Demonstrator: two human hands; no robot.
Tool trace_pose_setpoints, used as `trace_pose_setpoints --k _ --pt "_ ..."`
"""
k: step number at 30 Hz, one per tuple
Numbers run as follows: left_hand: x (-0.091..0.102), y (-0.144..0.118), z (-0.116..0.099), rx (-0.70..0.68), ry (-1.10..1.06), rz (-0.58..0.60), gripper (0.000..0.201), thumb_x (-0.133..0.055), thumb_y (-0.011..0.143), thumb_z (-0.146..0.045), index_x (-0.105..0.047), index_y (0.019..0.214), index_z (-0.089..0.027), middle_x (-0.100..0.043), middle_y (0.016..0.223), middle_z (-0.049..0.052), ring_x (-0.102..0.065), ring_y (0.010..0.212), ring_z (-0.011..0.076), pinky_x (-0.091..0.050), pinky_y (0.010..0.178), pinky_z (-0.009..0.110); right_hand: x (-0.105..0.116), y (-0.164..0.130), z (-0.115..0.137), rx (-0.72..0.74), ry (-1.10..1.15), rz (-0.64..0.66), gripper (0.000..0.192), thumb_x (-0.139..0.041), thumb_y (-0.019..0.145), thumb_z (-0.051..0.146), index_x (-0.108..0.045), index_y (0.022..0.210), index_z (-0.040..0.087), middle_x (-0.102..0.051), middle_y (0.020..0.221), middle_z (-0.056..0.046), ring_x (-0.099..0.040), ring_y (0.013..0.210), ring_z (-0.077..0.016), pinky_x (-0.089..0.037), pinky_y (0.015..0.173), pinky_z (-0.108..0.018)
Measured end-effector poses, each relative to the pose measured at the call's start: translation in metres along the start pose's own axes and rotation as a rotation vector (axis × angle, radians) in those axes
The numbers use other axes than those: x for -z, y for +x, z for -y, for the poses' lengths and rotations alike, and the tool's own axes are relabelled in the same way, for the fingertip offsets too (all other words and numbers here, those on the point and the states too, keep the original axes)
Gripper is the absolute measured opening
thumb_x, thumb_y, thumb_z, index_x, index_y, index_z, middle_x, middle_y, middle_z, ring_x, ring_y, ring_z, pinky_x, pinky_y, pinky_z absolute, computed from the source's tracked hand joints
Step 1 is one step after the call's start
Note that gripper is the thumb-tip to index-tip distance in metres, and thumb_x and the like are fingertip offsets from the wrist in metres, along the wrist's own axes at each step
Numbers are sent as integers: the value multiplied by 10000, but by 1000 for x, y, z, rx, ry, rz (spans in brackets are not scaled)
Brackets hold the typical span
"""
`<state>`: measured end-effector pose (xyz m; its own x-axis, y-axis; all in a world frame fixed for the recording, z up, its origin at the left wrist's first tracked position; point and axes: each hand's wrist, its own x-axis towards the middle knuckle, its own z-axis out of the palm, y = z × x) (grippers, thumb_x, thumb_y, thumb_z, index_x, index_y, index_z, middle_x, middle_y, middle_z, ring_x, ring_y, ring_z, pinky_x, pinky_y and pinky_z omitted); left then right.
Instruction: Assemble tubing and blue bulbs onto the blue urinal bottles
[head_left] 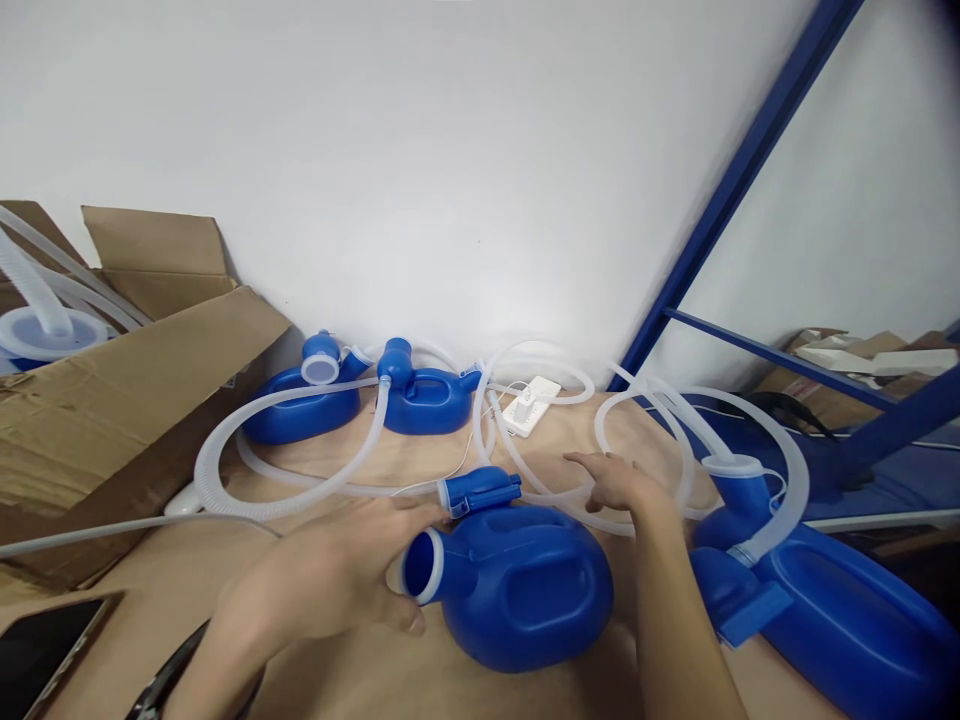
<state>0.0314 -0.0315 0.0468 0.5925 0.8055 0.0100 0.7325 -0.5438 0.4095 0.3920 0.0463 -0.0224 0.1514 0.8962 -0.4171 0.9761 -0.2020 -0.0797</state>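
A blue plastic urinal bottle (559,580) lies on the table in front of me, its white-rimmed mouth facing left. Around that mouth my left hand (330,570) is spread, fingers above and thumb below; whether it touches the rim I cannot tell. Its fingertips come up to a blue cap piece (480,490) with a white rim, just behind the bottle. My right hand (611,482) is beyond the bottle's right end, index finger stretched left over the table, beside looped clear tubing (525,470). It holds nothing that I can see.
Two more blue bottles (427,402) with hoses lie against the wall, near a white power strip (531,405). Another hosed bottle (847,610) lies at right. An open cardboard box (150,400) and a phone (52,650) are at left; a blue metal frame (720,220) rises at right.
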Motion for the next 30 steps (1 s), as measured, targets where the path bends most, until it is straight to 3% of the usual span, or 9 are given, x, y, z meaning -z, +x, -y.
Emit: trace_pose_setpoints --k 3,7,9,14,16,21,26,28,30 --pt "1 7 -5 13 -98 267 654 -732 742 -234 -629 1377 -354 -641 1461 16 -644 1269 324 -550 992 398 0 1 2 -65 -5 24 721 -752 659 90 -643 1352 257 -712 1315 -126 -611 1296 -408 -454 1048 -549" --pt "5 7 -7 45 -91 269 609 -712 761 -227 -634 1351 -354 -647 1440 -5 -640 1253 328 -531 996 407 13 -14 7 -28 46 -10 434 -772 751 229 -696 1178 221 -757 1153 -95 -720 1063 -333 -534 856 -402" --pt "4 7 -6 45 -86 253 593 -712 769 -240 -635 1345 -357 -661 1418 -14 -649 1233 324 -526 992 401 22 -28 8 11 79 -53 322 -669 879 333 -681 1179 218 -755 1122 -95 -727 988 -293 -527 785 -358" --pt "-3 10 0 53 -42 269 591 -755 772 -380 -644 1350 -323 -713 1306 43 -669 1177 337 -541 953 418 37 -57 7 116 127 -360 328 -464 986 463 -686 1123 263 -755 1065 -85 -699 996 -306 -484 771 -366" --pt "-5 11 2 55 -12 268 589 -767 765 -428 -660 1334 -320 -736 1226 47 -676 1152 339 -551 926 412 39 -60 7 92 134 -498 370 -443 982 528 -698 1048 268 -755 992 -88 -694 965 -325 -466 742 -376" --pt "-13 13 3 27 6 174 511 -781 773 -458 -697 1263 -337 -741 1109 10 -693 1047 301 -556 858 366 42 -57 10 22 323 -672 500 -385 964 629 -707 1018 251 -752 953 -104 -674 941 -350 -456 753 -409" --pt "-24 18 6 -59 23 137 443 -773 793 -512 -711 1187 -318 -721 1106 0 -681 1012 277 -551 823 337 46 -62 14 302 660 -588 558 -346 970 685 -692 893 254 -744 1020 -77 -661 958 -306 -493 838 -411" --pt "-26 20 7 -60 35 139 441 -780 796 -523 -704 1179 -318 -719 1119 7 -673 1025 281 -542 828 344 46 -68 18 463 723 -492 558 -360 960 712 -692 1024 268 -721 1098 -75 -647 950 -294 -514 804 -401" --pt "-27 22 7 -58 30 142 447 -792 784 -531 -707 1162 -307 -718 1097 14 -669 1010 285 -531 819 353 44 -74 24 623 742 -322 563 -560 878 707 -612 1258 295 -680 1156 -61 -635 941 -275 -532 752 -371"
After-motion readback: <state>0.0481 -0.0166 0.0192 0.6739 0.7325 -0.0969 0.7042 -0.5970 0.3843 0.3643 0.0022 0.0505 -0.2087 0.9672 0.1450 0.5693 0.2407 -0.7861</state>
